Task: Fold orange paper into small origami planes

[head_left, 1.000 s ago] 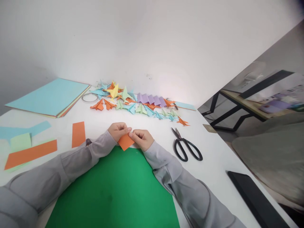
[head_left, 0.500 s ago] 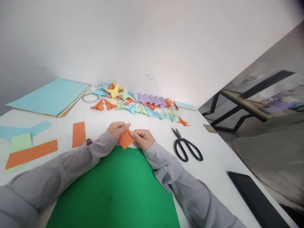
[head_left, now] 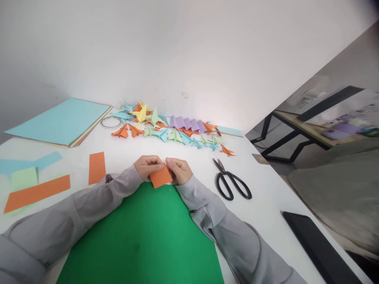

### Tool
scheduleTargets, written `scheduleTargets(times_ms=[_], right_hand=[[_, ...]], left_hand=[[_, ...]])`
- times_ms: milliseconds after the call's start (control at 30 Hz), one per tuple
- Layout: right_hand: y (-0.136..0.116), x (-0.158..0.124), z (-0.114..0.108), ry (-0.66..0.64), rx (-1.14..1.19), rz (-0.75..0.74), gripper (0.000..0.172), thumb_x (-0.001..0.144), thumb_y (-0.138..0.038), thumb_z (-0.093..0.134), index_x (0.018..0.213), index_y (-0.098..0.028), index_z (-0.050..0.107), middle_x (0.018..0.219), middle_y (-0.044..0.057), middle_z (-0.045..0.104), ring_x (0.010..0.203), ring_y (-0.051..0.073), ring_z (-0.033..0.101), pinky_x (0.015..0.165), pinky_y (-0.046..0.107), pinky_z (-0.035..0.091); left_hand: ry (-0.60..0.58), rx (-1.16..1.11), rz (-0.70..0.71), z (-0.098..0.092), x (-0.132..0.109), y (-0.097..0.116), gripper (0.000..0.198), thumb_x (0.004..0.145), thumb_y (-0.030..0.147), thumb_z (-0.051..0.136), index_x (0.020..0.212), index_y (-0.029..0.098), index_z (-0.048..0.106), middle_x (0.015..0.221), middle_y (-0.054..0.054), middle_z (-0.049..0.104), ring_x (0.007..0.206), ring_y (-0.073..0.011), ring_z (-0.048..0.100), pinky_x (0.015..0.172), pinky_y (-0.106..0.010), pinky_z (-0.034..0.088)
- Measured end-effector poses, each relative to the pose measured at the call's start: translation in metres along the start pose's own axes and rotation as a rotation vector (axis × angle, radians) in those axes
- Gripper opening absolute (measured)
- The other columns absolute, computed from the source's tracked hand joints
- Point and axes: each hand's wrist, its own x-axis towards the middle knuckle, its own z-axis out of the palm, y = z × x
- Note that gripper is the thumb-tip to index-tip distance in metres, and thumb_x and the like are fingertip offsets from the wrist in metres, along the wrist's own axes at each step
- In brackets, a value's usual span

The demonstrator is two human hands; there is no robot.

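Note:
Both hands pinch a small piece of orange paper [head_left: 160, 178] just above the far edge of a green sheet [head_left: 142, 236]. My left hand [head_left: 147, 166] has its thumb on the paper's upper left part, with fingers curled behind. My right hand [head_left: 180, 170] grips the upper right edge between thumb and fingers. The fingers behind the paper are partly hidden. Loose strips lie left of the hands: an orange rectangle [head_left: 97, 168], a long orange strip [head_left: 38, 192] and a pale green piece [head_left: 25, 178].
Folded paper shapes [head_left: 154, 118] in several colours line the wall. A stack of coloured sheets [head_left: 59, 122] and a tape roll [head_left: 111, 122] sit at the back left. Black-handled scissors [head_left: 229, 181] lie to the right, a black flat object [head_left: 316, 248] near the right edge.
The orange paper has turned between my hands and now sits flatter, its lower edge nearer level. My left fingers have shifted their hold along it, and my right hand has moved slightly up.

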Motion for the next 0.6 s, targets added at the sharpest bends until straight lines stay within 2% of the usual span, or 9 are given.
scheduleTargets(times_ms=[133, 233, 333, 467, 600], right_hand=[[-0.0049, -0.0003, 0.0, -0.079, -0.112, -0.09, 0.052, 0.065, -0.063, 0.053, 0.045, -0.017, 0.041, 0.042, -0.007, 0.031, 0.042, 0.005, 0.026, 0.04, 0.022, 0.018], [-0.0066, -0.0013, -0.0013, -0.089, -0.101, -0.09, 0.052, 0.066, -0.063, 0.052, 0.044, -0.018, 0.039, 0.041, -0.007, 0.029, 0.041, 0.005, 0.024, 0.04, 0.023, 0.017], [-0.0057, -0.0011, -0.0021, -0.052, -0.057, -0.074, 0.052, 0.065, -0.062, 0.054, 0.044, -0.017, 0.04, 0.041, -0.007, 0.03, 0.04, 0.005, 0.024, 0.039, 0.022, 0.017], [-0.0055, -0.0013, -0.0023, 0.023, 0.029, 0.006, 0.047, 0.065, -0.06, 0.055, 0.049, -0.017, 0.043, 0.039, -0.007, 0.035, 0.036, 0.005, 0.029, 0.036, 0.021, 0.019], [-0.0069, -0.0012, -0.0022, 0.058, 0.055, -0.003, 0.045, 0.065, -0.058, 0.057, 0.048, -0.018, 0.044, 0.039, -0.007, 0.035, 0.037, 0.006, 0.031, 0.036, 0.021, 0.02]], left_hand=[[-0.076, 0.006, -0.04, 0.0, 0.0012, -0.0048, 0.03, 0.049, 0.037, 0.069, 0.056, 0.013, 0.051, 0.043, 0.005, 0.043, 0.039, -0.006, 0.038, 0.038, -0.019, 0.029], [-0.091, -0.003, -0.031, -0.0001, 0.0006, -0.0034, 0.027, 0.053, 0.035, 0.066, 0.053, 0.014, 0.05, 0.043, 0.005, 0.042, 0.039, -0.0056, 0.037, 0.039, -0.019, 0.028], [-0.079, -0.006, -0.011, 0.0005, -0.0001, -0.0005, 0.03, 0.055, 0.039, 0.065, 0.052, 0.014, 0.048, 0.043, 0.005, 0.041, 0.038, -0.0055, 0.038, 0.038, -0.019, 0.028], [-0.067, 0.078, 0.0, 0.0013, -0.0011, 0.0019, 0.041, 0.056, 0.049, 0.064, 0.048, 0.015, 0.043, 0.036, 0.007, 0.036, 0.032, -0.0043, 0.031, 0.033, -0.018, 0.021], [-0.014, 0.217, 0.124, 0.0009, -0.0041, 0.0046, 0.042, 0.065, 0.048, 0.06, 0.045, 0.015, 0.042, 0.036, 0.007, 0.03, 0.035, -0.003, 0.025, 0.036, -0.019, 0.015]])
